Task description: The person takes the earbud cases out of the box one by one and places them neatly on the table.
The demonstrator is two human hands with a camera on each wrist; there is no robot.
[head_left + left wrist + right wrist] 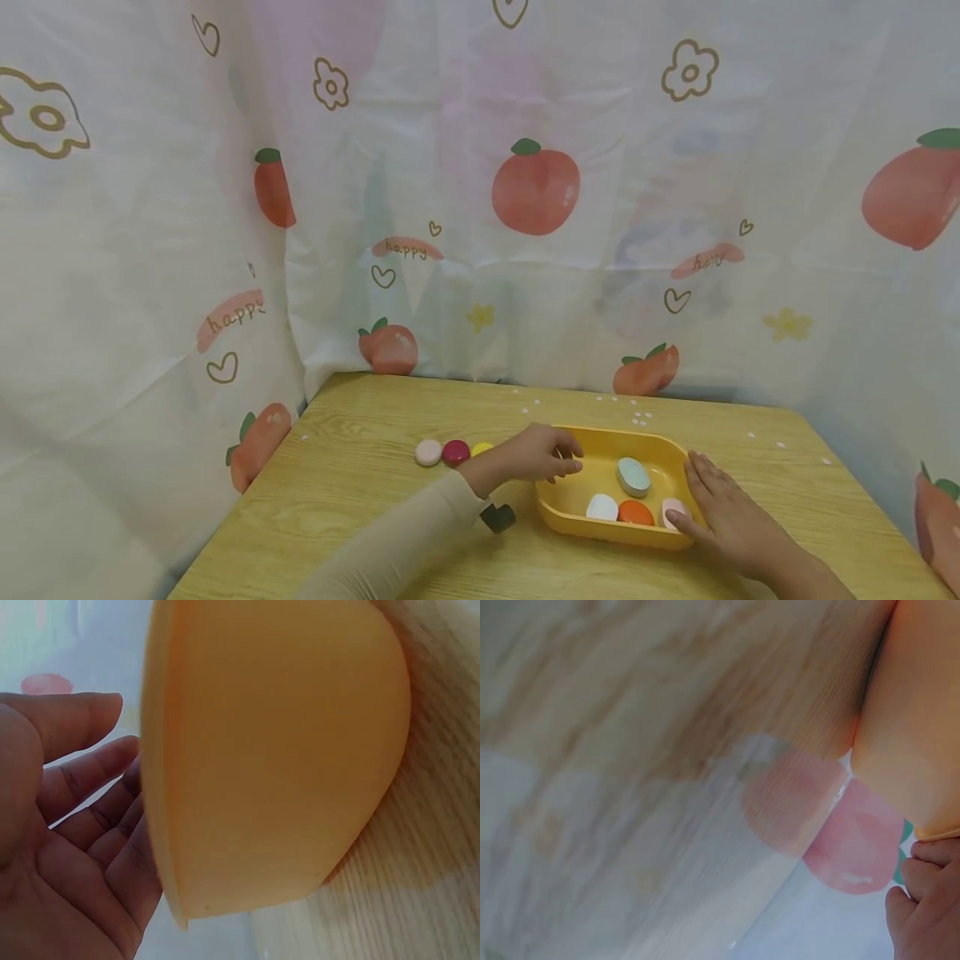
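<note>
A yellow plastic tray stands on the table. Inside it lie a pale blue oval piece, a white one, an orange one and a pale pink one. Over the tray's left end hangs my left hand, fingers loosely bent, holding nothing. The left wrist view shows its bare palm beside the tray wall. My right hand rests along the right rim with fingers straight, its thumb reaching over the rim by the pink piece. Only part of it shows in the right wrist view.
Left of my left forearm, a pale pink disc, a dark red disc and a partly hidden yellow disc lie in a row. Several small white specks dot the wooden table. A printed curtain hangs behind and at the sides.
</note>
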